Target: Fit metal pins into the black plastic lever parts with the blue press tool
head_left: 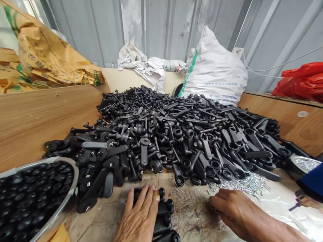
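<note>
My left hand [141, 213] lies over a row of black plastic handles [164, 220] at the bottom centre, its fingers stretched out and resting on them. The handles lie side by side, their knobbed ends pointing right. To the right, my right hand [227, 205] rests low on the work surface [188, 205] with curled fingers, beside a scatter of small silver screws [242, 185]. Its fingertips are pinched on something small that I cannot make out. Behind both hands rises a large pile of black crank handles [174, 134].
A round container [75, 174] of black knobs stands at the left. At the right are a blue power tool [311, 183] and a bowl of screws [308, 163]. Wooden side boards [45, 117], a white sack [214, 70], yellow sacks [50, 50] and a red bag [300, 82] surround the pile.
</note>
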Action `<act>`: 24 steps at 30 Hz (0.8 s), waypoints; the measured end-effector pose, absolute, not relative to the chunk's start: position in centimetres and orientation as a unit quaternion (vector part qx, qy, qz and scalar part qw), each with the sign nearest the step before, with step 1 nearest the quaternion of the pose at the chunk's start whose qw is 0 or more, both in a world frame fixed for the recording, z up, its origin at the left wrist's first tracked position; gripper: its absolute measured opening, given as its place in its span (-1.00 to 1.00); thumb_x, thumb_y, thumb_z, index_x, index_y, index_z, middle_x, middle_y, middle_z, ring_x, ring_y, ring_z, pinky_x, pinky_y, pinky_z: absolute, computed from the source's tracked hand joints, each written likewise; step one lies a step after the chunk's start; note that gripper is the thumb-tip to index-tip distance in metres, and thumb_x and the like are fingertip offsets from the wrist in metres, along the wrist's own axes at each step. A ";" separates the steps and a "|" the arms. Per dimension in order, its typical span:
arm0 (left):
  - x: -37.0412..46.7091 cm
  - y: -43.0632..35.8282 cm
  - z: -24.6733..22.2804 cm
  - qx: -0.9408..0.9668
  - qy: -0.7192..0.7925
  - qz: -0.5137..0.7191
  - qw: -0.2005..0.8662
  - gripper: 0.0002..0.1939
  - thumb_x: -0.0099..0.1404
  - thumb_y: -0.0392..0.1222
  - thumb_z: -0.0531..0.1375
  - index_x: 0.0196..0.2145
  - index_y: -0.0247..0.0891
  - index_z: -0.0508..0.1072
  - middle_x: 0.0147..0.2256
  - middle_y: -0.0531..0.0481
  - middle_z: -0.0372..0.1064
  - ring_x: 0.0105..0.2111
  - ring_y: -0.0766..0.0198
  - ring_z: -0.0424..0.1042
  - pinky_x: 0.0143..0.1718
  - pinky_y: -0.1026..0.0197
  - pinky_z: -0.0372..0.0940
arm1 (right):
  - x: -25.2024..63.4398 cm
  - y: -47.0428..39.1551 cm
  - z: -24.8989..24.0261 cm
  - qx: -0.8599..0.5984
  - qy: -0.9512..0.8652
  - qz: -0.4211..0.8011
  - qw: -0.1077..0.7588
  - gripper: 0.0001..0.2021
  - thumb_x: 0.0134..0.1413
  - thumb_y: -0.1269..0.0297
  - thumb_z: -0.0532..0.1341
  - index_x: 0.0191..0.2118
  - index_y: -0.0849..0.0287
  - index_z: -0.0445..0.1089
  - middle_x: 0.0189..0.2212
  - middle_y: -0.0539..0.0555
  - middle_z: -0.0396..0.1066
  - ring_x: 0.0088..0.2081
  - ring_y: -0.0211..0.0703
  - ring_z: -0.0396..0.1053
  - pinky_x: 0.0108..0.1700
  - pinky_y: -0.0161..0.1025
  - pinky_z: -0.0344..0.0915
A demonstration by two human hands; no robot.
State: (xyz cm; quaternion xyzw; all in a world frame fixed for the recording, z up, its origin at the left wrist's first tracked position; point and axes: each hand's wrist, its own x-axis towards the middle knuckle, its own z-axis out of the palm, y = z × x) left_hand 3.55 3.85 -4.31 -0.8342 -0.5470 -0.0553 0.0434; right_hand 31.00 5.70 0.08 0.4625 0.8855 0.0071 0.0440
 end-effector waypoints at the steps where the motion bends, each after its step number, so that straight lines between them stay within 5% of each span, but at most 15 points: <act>1: 3.6 3.9 -4.0 -0.833 -0.550 -0.050 0.040 -0.50 0.19 -0.32 -0.16 0.10 -0.27 0.14 0.13 -0.06 0.04 0.13 0.08 0.07 0.10 -0.19 -0.01 | 31.0 5.8 0.4 0.459 0.888 -0.008 0.019 -0.76 -0.12 0.63 0.00 -0.44 0.17 0.31 -0.52 0.09 0.34 -0.50 -0.12 0.29 -0.49 -0.25 -0.01; 8: 3.9 3.9 -1.6 -0.824 -0.566 0.000 0.004 -0.31 0.03 -0.05 0.00 0.11 -0.41 0.11 0.12 -0.20 -0.01 0.13 -0.04 0.02 0.09 -0.17 0.02 | 26.4 6.9 3.7 0.370 0.898 -0.166 -0.169 -0.73 0.06 0.53 -0.06 -0.47 0.22 0.34 -0.52 0.07 0.28 -0.43 -0.23 0.24 -0.39 -0.32 0.11; 16: 5.3 4.4 -1.9 -0.778 -0.627 -0.040 -0.007 -0.37 -0.04 -0.29 -0.03 0.06 -0.43 0.19 0.10 -0.21 0.04 0.13 -0.02 0.02 0.09 -0.14 0.02 | 20.5 9.8 2.8 0.305 0.860 -0.277 -0.302 -0.78 -0.06 0.59 0.01 -0.48 0.27 0.37 -0.55 -0.01 0.28 -0.48 -0.34 0.22 -0.41 -0.42 0.13; 24: 5.8 4.3 -3.8 -0.766 -0.633 -0.075 0.085 -0.44 -0.01 -0.42 -0.06 -0.01 -0.35 0.31 0.02 -0.17 0.22 0.04 0.02 0.21 0.03 -0.14 0.13 | 19.9 10.5 1.0 0.268 0.891 -0.228 -0.287 -0.80 -0.04 0.60 0.01 -0.49 0.23 0.30 -0.54 -0.01 0.26 -0.45 -0.30 0.16 -0.36 -0.37 0.11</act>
